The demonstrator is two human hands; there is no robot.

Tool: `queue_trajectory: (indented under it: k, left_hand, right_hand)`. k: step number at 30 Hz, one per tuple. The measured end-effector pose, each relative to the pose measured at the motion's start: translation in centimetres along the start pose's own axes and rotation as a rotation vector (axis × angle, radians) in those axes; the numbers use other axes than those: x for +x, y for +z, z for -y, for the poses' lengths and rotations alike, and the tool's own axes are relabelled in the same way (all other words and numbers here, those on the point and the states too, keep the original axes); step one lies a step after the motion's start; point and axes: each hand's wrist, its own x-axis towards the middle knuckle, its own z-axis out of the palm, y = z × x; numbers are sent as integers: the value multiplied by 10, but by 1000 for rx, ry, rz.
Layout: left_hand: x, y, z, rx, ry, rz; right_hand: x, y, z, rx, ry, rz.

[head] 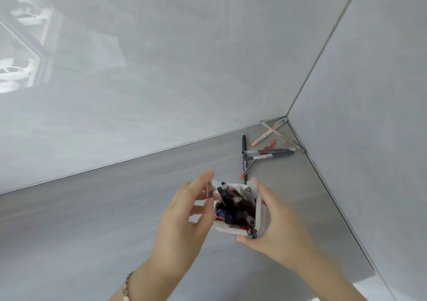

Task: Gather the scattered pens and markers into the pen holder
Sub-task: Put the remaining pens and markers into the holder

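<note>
A white square pen holder [233, 229] stands on the grey counter, filled with several dark, blue and red pens. My right hand [275, 222] wraps around its right side. My left hand [184, 215] is at the holder's left rim, pinching a thin clear pen [209, 189] between thumb and fingers, its lower end at the rim. Several pens lie loose in the far corner: a black marker [244, 153], two grey pens [269, 154], a peach marker [266, 135], a red pen [269, 144] and an orange-tipped pen [248, 170].
The grey counter [115, 208] meets glossy grey walls behind [161, 69] and on the right [369, 116], forming a corner. A thin clear rod [282, 136] leans across the corner. A bracelet [126, 284] sits on my left wrist.
</note>
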Motion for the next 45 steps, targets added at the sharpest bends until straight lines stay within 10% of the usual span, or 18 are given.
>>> queue_trajectory:
  k: [8, 14, 19, 28, 45]
  left_hand:
    - [-25, 4, -1, -457, -159, -186]
    - [-32, -5, 21, 387, 252, -71]
    - [-38, -17, 29, 566, 307, 100]
    - [-30, -20, 44, 102, -194, 288]
    - [-15, -24, 69, 249, -232, 319]
  right_hand:
    - [-18, 17, 0, 154, 59, 31]
    - [-19, 17, 5, 113, 21, 6]
    - [-16, 15, 7, 102, -14, 10]
    - [5, 17, 18, -20, -110, 189]
    - [57, 15, 2, -131, -137, 486]
